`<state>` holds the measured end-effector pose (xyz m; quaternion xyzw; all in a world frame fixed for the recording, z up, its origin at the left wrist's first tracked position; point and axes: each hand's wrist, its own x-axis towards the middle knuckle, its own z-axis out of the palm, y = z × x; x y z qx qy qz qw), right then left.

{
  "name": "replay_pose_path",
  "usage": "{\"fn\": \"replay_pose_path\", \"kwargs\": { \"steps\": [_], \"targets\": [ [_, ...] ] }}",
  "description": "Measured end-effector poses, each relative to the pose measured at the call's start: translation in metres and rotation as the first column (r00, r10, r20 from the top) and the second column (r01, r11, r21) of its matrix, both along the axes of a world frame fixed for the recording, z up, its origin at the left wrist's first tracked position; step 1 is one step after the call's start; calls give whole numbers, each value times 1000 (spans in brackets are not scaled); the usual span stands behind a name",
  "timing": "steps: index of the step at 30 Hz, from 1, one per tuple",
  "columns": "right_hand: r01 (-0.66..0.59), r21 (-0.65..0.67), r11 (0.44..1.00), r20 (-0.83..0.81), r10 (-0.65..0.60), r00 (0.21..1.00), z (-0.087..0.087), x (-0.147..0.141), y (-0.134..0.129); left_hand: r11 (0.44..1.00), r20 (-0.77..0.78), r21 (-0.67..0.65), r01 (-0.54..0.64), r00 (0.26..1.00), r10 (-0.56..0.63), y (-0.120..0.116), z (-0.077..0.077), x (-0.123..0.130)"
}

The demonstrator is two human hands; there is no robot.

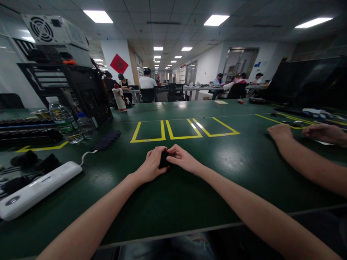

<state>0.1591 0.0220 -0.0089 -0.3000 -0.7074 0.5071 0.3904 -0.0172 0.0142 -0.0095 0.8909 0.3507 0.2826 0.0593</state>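
Small black thing (164,160), approx. center of frame, over green tabletop (164,200). Looks dark, compact; mostly covered by fingers, so exact shape's unclear. L hand (151,165) has hold of it, fingers curled round far side, thumb on near side. R hand (182,159): fingers bent, nearly closed, tips at its right edge; can't tell if gripping. Yellow tape outlines (186,137) just above in frame.

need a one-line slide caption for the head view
Left hand and right hand hold a small black object at a green table, yellow tape outlines beyond.
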Motion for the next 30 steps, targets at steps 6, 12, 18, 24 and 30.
{"fn": "replay_pose_path", "kwargs": {
  "steps": [6, 12, 18, 24, 30],
  "targets": [
    [56, 0, 998, 12, -56, 998, -5, -3, 5, 1000, 12, 9, -4, 1000, 4, 1, 0, 1],
    [-26, -2, 1000, -4, 26, 1000, 1, 0, 1, 1000, 10, 17, -3, 1000, 2, 2, -2, 1],
    [39, 25, 999, -12, -39, 999, -1, -1, 2, 1000, 4, 7, -3, 1000, 3, 1, -1, 0],
    [78, -20, 997, 41, -77, 996, -3, -1, 4, 1000, 12, 4, 0, 1000, 0, 2, -2, 1],
    [-28, -27, 999, -17, 28, 999, 1, 2, -1, 1000, 14, 6, -3, 1000, 3, 2, -2, 0]
  ]
}}
